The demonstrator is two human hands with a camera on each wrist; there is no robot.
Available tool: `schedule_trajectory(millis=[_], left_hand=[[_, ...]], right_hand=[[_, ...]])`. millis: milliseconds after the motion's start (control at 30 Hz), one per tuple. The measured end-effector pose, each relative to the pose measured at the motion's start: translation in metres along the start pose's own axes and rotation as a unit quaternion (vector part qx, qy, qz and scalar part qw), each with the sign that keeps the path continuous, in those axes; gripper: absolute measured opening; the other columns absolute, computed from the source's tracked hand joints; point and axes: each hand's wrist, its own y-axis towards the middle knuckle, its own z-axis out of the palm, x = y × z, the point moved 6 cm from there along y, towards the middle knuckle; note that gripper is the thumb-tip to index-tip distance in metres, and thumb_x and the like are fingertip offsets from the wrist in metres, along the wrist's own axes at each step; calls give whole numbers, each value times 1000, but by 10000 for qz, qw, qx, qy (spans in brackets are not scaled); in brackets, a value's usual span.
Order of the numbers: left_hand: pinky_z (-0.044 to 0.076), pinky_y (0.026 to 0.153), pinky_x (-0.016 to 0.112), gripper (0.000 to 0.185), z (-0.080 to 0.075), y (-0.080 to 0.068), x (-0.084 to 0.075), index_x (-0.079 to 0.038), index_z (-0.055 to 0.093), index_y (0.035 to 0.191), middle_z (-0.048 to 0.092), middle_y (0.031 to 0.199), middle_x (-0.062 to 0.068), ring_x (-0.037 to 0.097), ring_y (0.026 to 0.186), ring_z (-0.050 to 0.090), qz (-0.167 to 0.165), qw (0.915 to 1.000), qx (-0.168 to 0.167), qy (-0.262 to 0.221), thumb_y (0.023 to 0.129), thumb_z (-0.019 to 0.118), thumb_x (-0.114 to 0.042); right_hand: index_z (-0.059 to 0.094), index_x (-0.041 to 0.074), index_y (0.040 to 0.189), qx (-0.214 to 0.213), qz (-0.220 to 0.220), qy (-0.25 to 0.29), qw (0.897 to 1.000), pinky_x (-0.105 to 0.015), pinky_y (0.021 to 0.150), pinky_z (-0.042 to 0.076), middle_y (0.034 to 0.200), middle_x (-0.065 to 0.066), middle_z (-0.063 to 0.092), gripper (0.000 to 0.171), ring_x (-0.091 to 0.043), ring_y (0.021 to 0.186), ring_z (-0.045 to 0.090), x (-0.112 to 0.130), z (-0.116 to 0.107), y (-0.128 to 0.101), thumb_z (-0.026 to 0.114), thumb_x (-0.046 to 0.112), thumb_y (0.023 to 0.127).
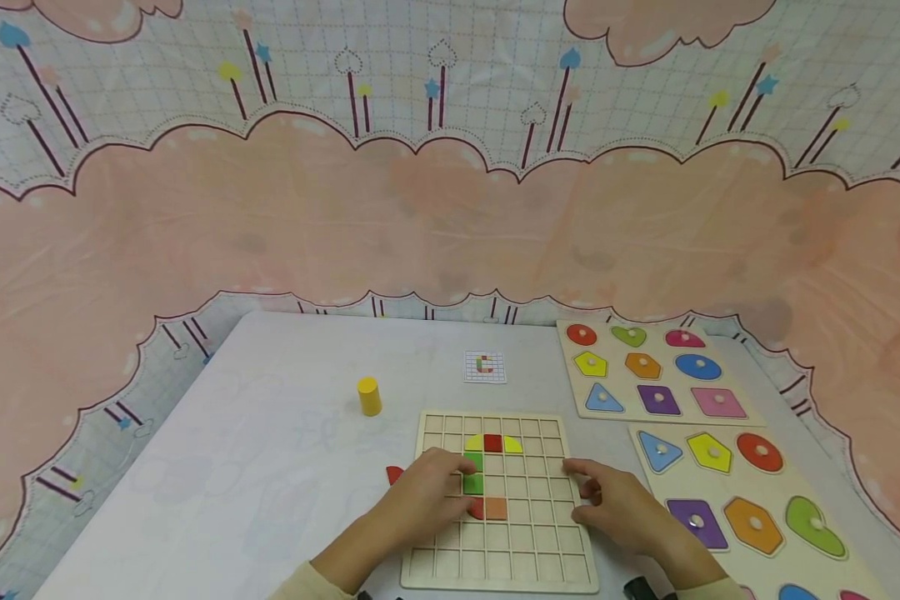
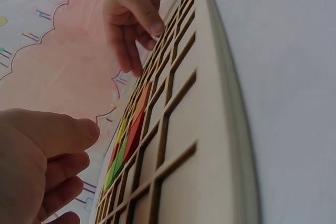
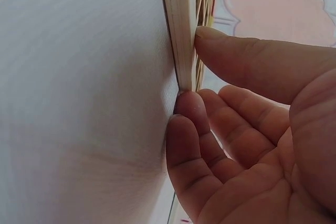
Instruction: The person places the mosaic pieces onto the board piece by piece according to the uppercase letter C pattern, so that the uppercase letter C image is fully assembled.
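1. Your left hand (image 1: 427,492) rests on the left part of the wooden grid board (image 1: 504,567), fingers loosely bent beside the green tiles (image 1: 473,472), gripping nothing.
2. Your right hand (image 1: 618,504) holds the board's right edge: the right wrist view shows the thumb (image 3: 252,59) on the top face and the fingertips (image 3: 191,111) against the edge where it meets the white table (image 1: 270,467).
3. The board lies flat at the table's near centre, holding yellow, red, green and orange tiles.
4. A yellow cylinder (image 1: 369,396) stands well left of the board; a pattern card (image 1: 485,367) lies behind it.
5. Two shape puzzle boards (image 1: 648,371) lie on the right.
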Motion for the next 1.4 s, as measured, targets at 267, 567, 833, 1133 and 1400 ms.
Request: schedule_trajectory(millis=[267,567,833,1133,1400], left_hand=[[48,96,43,32,-23,-12,17,-4,68,114,66,115,5,25,113,58,-138,9993,-258,248,85,78,-11],[49,95,45,34,-42,-28,50,-6,69,113,66,111,4,23,107,60,-829,9943,-609,296,81,81,-8],[48,96,47,30,-49,-33,63,-5,70,109,68,100,-1,24,105,61,-947,9931,-652,234,80,80,-3],[50,92,46,26,-48,-33,68,-8,71,105,65,94,-7,18,98,59,-1023,9933,-523,153,81,81,-5],[51,91,43,24,-48,-32,66,-5,71,106,65,91,-9,17,96,61,-774,9959,-468,88,84,73,5]], right_hand=[[62,12,134,-20,-29,1,10000,-37,75,48,93,0,60,60,-18,84,53,0,0,0,82,6,77],[62,11,134,-24,-11,-16,10000,-37,76,48,94,0,60,60,-18,85,54,-1,0,0,82,6,77],[62,11,134,-13,45,-3,10000,-38,76,48,94,0,60,60,-19,85,54,2,0,-1,81,5,77],[61,11,134,-27,64,-22,10000,-36,75,48,94,0,60,60,-19,85,53,2,0,-2,81,6,78],[61,11,135,-20,91,-45,9999,-37,76,48,94,0,60,61,-19,85,53,1,0,-1,81,6,78]])
